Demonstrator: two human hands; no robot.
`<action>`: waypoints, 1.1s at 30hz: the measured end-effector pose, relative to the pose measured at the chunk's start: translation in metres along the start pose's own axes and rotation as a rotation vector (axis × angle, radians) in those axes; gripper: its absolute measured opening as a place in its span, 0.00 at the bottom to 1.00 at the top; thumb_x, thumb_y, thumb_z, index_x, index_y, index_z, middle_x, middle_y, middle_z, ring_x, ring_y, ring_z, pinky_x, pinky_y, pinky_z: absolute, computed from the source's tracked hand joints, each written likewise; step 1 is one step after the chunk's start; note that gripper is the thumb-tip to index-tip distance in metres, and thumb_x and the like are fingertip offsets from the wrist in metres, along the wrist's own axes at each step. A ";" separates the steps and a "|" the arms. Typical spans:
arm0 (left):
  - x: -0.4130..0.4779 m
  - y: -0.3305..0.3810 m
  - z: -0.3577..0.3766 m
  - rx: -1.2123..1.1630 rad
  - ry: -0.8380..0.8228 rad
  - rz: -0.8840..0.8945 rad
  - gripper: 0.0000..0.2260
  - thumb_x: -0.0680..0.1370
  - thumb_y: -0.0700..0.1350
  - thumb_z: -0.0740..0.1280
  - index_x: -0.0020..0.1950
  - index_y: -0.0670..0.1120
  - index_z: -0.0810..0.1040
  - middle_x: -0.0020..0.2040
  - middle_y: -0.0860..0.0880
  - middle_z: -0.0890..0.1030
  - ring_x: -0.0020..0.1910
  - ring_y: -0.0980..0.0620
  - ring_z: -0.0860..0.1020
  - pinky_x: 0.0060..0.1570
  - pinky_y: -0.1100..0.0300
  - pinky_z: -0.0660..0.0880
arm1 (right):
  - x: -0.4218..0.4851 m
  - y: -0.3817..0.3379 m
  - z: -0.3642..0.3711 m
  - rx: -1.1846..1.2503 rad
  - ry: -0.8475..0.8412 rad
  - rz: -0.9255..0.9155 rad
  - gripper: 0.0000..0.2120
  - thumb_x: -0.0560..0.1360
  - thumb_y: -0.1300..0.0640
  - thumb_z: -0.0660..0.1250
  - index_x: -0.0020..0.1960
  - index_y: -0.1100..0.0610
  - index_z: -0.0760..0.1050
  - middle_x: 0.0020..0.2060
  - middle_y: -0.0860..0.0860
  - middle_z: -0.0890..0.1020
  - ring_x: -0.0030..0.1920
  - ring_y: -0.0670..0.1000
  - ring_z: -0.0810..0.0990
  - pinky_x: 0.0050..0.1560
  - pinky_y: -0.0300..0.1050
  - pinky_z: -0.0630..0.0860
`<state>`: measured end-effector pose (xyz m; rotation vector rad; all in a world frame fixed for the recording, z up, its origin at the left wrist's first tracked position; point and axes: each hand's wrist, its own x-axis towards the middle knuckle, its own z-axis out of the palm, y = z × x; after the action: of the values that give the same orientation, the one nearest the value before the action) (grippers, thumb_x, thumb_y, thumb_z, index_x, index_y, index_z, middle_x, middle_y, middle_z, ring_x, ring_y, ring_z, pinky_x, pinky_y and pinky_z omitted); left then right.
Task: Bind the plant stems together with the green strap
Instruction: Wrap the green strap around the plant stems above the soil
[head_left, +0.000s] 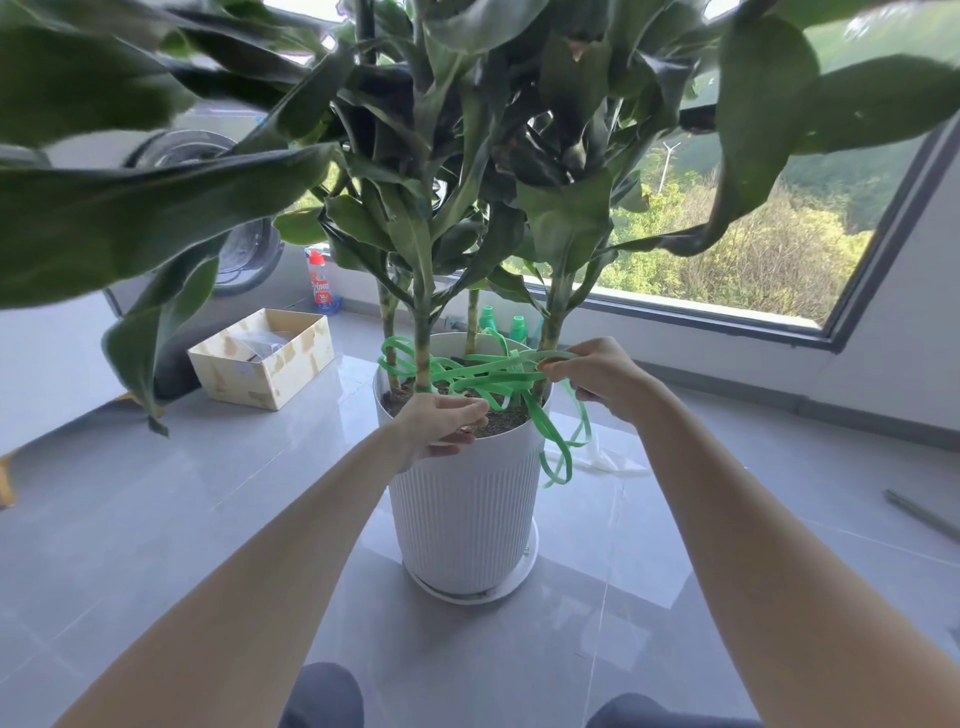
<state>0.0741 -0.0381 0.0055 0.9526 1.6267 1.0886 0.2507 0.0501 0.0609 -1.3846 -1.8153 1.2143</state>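
A tall leafy plant with several green stems (423, 332) grows from soil in a white ribbed pot (467, 514) on the floor. A long green strap (493, 376) lies in loose tangled loops around the stem bases, and one loop hangs over the pot's right rim. My left hand (441, 423) rests at the pot's near rim, fingers pinched on a strand of the strap. My right hand (592, 376) is at the right rim beside the right stem, pinching another part of the strap.
A pale wooden box (262, 358) sits on the grey tiled floor to the left. A washing machine (244, 249) stands behind it. Bottles (322, 283) stand along the window sill. A window (769, 249) fills the right. Big leaves overhang the upper view.
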 end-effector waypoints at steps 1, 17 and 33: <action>0.001 0.001 0.004 -0.037 0.004 -0.002 0.12 0.75 0.50 0.70 0.57 0.47 0.81 0.45 0.53 0.83 0.39 0.56 0.79 0.41 0.64 0.76 | 0.001 0.000 0.000 0.011 0.002 0.002 0.10 0.74 0.64 0.69 0.54 0.65 0.80 0.30 0.51 0.73 0.29 0.47 0.65 0.29 0.37 0.64; 0.010 0.010 0.030 -0.413 0.148 0.043 0.03 0.67 0.42 0.77 0.35 0.46 0.84 0.26 0.52 0.68 0.26 0.56 0.62 0.26 0.66 0.62 | 0.012 0.002 0.002 0.235 -0.150 0.233 0.09 0.73 0.68 0.67 0.52 0.62 0.78 0.41 0.53 0.77 0.30 0.46 0.67 0.29 0.35 0.64; 0.000 0.017 0.028 -0.211 0.137 0.172 0.03 0.67 0.50 0.77 0.34 0.55 0.85 0.31 0.52 0.72 0.35 0.54 0.65 0.38 0.63 0.66 | 0.013 0.003 0.003 0.273 -0.173 0.268 0.13 0.74 0.67 0.66 0.59 0.63 0.76 0.41 0.52 0.78 0.30 0.45 0.66 0.27 0.35 0.66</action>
<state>0.1031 -0.0268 0.0163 0.9062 1.5222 1.4397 0.2455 0.0617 0.0562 -1.4307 -1.5326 1.6973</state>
